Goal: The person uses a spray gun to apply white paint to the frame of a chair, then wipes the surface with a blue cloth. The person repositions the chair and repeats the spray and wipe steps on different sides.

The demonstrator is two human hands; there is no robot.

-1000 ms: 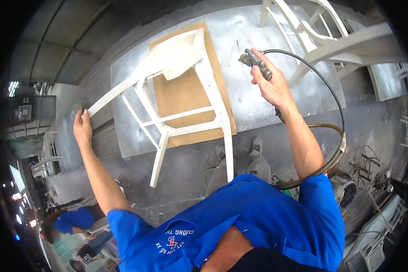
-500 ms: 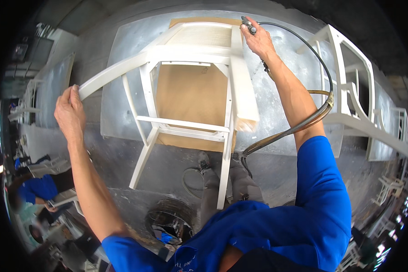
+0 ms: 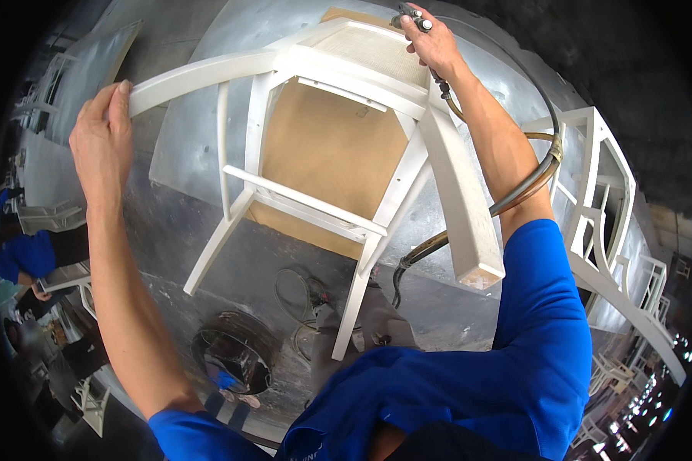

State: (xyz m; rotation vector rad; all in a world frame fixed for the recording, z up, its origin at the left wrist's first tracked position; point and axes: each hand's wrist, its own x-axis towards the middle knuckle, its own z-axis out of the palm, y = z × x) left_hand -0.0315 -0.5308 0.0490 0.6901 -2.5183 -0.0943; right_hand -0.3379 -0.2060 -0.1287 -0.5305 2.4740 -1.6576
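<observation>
Spray gun (image 3: 407,11) partly out of sight behind right hand (image 3: 439,48)

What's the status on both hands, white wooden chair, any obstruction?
Left hand gripping white wooden chair; right hand holding dark metal spray gun. Flat brown sheet visible through chair. Long dark hoses crossing right forearm.

Chair (image 3: 346,67) from left hand (image 3: 104,146) rightward: white. Panel (image 3: 380,48) just left of and below right hand (image 3: 436,44): cream, fine woven-look pattern. Post end (image 3: 480,277) below right hand: patchy tan. Cardboard (image 3: 323,154) between hands, lower: plain tan-brown. Board (image 3: 196,134) right of left hand: silvery grey, cloudy whitish mottling. Spray gun (image 3: 424,25) in right hand: dark metallic grey. Thin hose (image 3: 547,107) right of right hand: black. Sleeve (image 3: 546,300) below right hand: bright blue.
</observation>
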